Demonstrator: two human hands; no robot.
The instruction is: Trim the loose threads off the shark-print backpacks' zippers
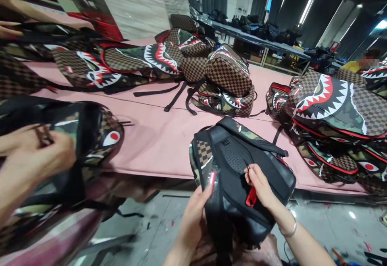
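A backpack (236,157) lies with its black padded back facing up, partly over the near edge of the pink table. My left hand (196,205) grips its left side near a red and white label (212,180), thumb on top. Above the back panel, my right hand (256,181) is closed in a pinch on a small dark thing, too small to name. Just below those fingers is a red-handled tool (250,197) on the black panel. A silvery bracelet (292,226) circles my right wrist.
Shark-mouth backpacks (163,58) line the far side of the pink table (145,137); more are piled at right (326,100). At left, another person's hands (57,149) work on a backpack (99,137). A third person sits far right. Behind stands a table with dark bags (256,26).
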